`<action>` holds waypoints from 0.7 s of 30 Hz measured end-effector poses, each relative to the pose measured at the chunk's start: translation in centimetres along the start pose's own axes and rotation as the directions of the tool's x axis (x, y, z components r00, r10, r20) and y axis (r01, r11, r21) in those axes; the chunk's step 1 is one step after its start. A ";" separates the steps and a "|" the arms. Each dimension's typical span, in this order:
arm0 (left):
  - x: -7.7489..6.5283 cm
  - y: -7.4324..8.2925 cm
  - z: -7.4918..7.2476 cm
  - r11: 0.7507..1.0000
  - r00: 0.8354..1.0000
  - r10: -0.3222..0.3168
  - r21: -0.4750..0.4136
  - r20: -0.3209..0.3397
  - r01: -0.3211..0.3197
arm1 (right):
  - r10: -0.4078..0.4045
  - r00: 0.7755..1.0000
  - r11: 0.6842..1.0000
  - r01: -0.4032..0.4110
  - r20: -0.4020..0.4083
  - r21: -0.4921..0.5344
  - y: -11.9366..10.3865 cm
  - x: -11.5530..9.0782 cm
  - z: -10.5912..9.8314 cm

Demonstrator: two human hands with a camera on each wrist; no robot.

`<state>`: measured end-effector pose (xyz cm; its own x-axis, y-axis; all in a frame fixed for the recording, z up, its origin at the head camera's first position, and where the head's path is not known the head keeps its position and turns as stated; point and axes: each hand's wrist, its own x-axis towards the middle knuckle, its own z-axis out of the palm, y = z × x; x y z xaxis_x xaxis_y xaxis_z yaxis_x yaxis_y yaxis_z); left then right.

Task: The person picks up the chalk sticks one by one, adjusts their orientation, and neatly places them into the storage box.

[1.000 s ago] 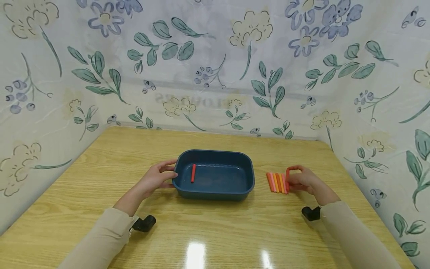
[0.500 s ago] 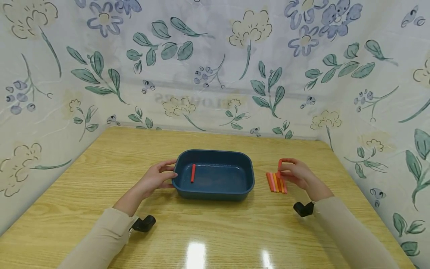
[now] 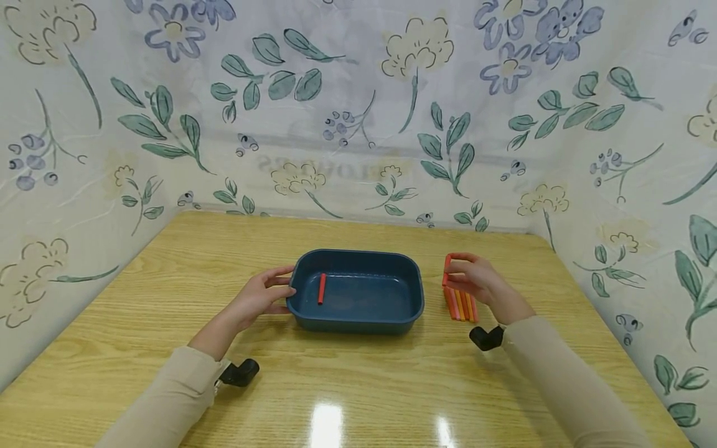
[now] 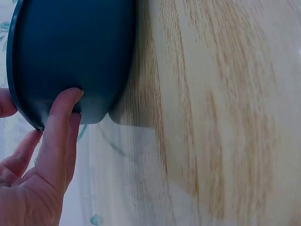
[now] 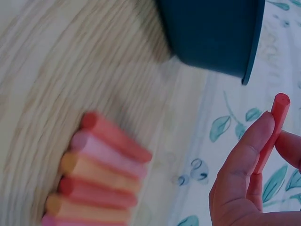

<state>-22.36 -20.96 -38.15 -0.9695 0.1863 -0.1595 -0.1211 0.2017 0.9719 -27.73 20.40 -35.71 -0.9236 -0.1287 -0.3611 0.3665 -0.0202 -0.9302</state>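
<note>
In the head view a dark blue rectangular tub (image 3: 353, 323) stands on the wooden table, with one red stick (image 3: 322, 289) lying inside near its left end. My left hand (image 3: 259, 294) holds the tub's left end, with fingers spread on the outer wall and one fingertip over the rim (image 4: 14, 89). Between thumb and fingers, my right hand (image 3: 473, 277) pinches a red crayon-like stick (image 5: 275, 127) upright above the row. Several similar red, pink and orange sticks (image 3: 462, 306) lie side by side under it, partly covered by the hand in the head view.
The tub's right end (image 5: 211, 33) is close to the left of the row of sticks. A flower-printed cloth (image 3: 358, 155) encloses the table (image 3: 235, 404) at the back and sides. A black wrist mount (image 3: 239, 372) hangs at the left wrist, another (image 3: 486, 338) at the right.
My right hand has moved left and up with the red stick, from the row's right end to above its left end. The left hand and the tub have not moved.
</note>
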 end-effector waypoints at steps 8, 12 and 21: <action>0.0 0.0 -0.1 1.000 1.000 0.000 -0.010 0.003 0.000 | -0.008 1.000 0.999 0.007 0.020 0.040 -0.6 0.5 2.2; 0.1 0.0 -0.1 1.000 1.000 0.003 -0.013 0.002 -0.003 | -0.012 1.000 0.998 0.011 0.021 0.062 -1.1 0.9 3.3; 0.0 0.0 -0.1 1.000 1.000 -0.001 -0.008 0.005 0.001 | -0.004 0.999 0.994 0.000 0.039 0.106 -2.3 1.3 6.0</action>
<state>-22.42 -21.03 -38.13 -0.9682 0.1910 -0.1617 -0.1243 0.1940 0.9731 -29.12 14.32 -33.70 -0.9200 -0.1670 -0.3546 0.3765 -0.1250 -0.9180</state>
